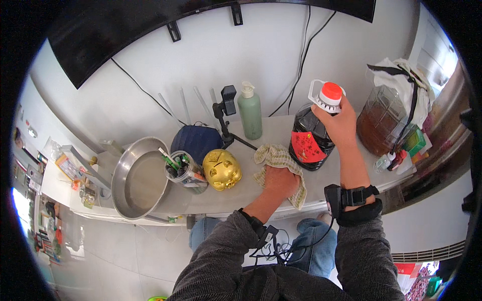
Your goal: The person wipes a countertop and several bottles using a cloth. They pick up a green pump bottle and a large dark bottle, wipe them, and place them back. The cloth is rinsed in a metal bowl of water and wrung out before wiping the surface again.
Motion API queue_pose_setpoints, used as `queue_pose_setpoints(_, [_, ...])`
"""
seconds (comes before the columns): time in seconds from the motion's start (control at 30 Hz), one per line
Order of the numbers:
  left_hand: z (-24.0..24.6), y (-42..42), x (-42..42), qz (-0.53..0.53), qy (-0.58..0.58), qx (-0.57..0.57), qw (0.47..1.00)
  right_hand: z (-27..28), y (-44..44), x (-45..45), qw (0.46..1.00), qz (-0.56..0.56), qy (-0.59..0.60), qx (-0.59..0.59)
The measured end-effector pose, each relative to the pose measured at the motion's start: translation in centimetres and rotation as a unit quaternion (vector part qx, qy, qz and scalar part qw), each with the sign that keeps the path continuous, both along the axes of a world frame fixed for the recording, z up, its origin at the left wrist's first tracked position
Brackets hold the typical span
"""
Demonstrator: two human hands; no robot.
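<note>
My right hand (339,118) grips the neck of a large plastic bottle (327,145) of dark liquid, just under its red cap and white carry handle. The bottle bears a red label and tilts slightly on the white cabinet top (241,195). My left hand (280,180) presses on a checked cloth (276,156) lying on the cabinet just left of the bottle; its fingers are partly hidden by the cloth. Left of the cloth sits a golden piggy bank (222,169). Behind stands a green pump bottle (250,114).
A clear jar of pens (186,173), a dark blue object (196,145), a metal basin (141,178) and a black phone tripod (226,124) stand leftward. To the right are a large jar of brown liquid (382,122) with white cloth on top, small bottles (385,161) and a green box (414,141).
</note>
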State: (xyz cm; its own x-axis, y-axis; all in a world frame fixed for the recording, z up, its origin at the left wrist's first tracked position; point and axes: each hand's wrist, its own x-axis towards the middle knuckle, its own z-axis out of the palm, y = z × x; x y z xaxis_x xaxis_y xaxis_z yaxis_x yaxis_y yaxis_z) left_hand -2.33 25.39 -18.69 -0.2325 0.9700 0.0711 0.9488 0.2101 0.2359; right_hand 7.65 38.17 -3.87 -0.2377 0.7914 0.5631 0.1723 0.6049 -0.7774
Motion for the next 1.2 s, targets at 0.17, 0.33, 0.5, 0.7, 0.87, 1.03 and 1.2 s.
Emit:
queue_pose_setpoints(0.17, [0.2, 1.7, 0.1, 0.019, 0.000, 0.017, 1.000, 0.0, 1.0, -0.2, 1.000, -0.021, -0.007, 0.009])
queue_pose_setpoints(0.33, [0.6, 1.5, 0.7, 0.019, -0.020, 0.017, 0.999, -0.1, 1.4, -0.5, 0.999, -0.038, -0.014, 0.023])
queue_pose_setpoints(0.5, [-1.3, -2.4, 2.8, -0.032, 0.034, 0.085, 0.995, -0.4, 1.5, -0.4, 0.999, -0.037, -0.002, 0.021])
queue_pose_setpoints(0.7, [-2.8, -7.3, 0.8, -0.147, -0.037, 0.205, 0.967, -0.9, 2.3, -0.4, 0.998, -0.042, -0.028, 0.042])
queue_pose_setpoints(0.87, [-2.8, -12.3, -1.5, -0.122, 0.035, 0.175, 0.976, -1.4, 3.0, -0.1, 0.997, -0.047, -0.038, 0.040])
queue_pose_setpoints(1.03, [-1.9, -12.1, -1.1, -0.096, 0.032, 0.141, 0.985, -1.1, 2.3, 0.0, 0.993, -0.093, -0.071, 0.035])
queue_pose_setpoints(1.2, [-1.5, -7.4, -1.1, -0.070, 0.078, 0.071, 0.992, -0.2, 1.6, 0.0, 0.995, -0.067, -0.069, 0.014])
